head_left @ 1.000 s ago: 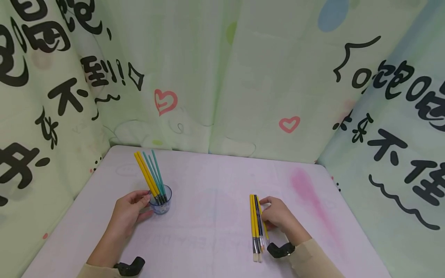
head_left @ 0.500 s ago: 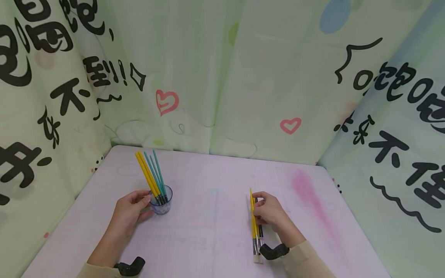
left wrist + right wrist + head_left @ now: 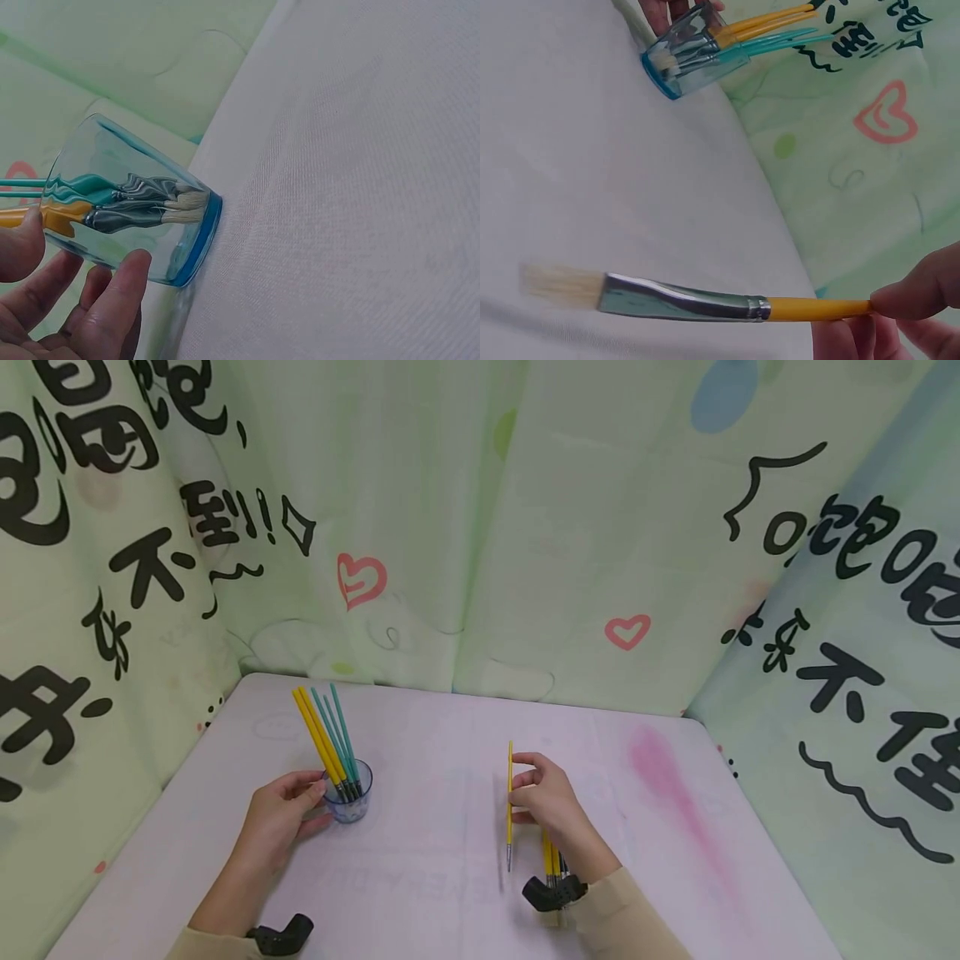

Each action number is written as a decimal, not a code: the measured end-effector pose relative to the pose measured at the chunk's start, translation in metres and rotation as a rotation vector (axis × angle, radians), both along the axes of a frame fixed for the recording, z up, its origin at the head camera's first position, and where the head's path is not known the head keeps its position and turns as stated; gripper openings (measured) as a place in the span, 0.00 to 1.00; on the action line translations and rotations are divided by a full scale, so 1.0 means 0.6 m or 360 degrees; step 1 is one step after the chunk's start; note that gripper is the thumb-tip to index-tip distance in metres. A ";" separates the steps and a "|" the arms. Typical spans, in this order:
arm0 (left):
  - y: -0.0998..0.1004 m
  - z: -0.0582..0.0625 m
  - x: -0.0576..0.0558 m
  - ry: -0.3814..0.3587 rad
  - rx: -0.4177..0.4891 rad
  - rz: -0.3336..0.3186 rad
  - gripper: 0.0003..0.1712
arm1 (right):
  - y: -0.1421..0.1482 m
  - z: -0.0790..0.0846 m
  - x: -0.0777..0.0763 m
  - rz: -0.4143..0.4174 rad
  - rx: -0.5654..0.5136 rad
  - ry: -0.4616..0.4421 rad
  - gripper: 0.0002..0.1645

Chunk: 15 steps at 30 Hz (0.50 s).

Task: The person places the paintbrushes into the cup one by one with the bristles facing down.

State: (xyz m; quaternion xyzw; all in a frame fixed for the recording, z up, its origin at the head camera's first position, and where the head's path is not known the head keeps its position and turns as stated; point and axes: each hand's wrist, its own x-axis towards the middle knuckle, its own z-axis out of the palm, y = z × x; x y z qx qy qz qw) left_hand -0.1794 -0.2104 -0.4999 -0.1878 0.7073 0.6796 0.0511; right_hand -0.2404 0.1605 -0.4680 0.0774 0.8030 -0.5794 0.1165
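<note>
My left hand (image 3: 288, 814) holds a clear, blue-tinted cup (image 3: 349, 810) at the table's left, thumb by the rim and fingers along its side. Yellow-handled paintbrushes (image 3: 318, 735) and teal-handled paintbrushes (image 3: 341, 731) lean in it, bristles (image 3: 186, 210) down at the base. To the right, my right hand (image 3: 551, 797) pinches one yellow paintbrush (image 3: 817, 309) by its handle. That brush stands nearly upright in the head view, its flat pale bristles (image 3: 562, 289) pointing down above the cloth.
Several more paintbrushes (image 3: 552, 864) lie on the table, partly hidden beneath my right hand and wrist. A pale cloth with a pink streak (image 3: 667, 785) covers the table (image 3: 427, 860). Printed curtains (image 3: 420, 527) enclose its back and sides.
My right hand has picked a yellow paintbrush out of the lying group, raised it and carried it left. The left hand and the cup have stayed in place.
</note>
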 end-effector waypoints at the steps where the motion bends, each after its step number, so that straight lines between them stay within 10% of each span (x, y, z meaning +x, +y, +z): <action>1: 0.000 0.001 0.000 0.0001 0.0001 -0.0002 0.27 | -0.006 0.001 -0.001 0.0000 -0.0026 0.0006 0.37; 15: 0.000 0.003 0.001 -0.0004 0.0002 -0.0006 0.27 | -0.062 0.002 -0.018 0.0042 -0.0204 0.0232 0.37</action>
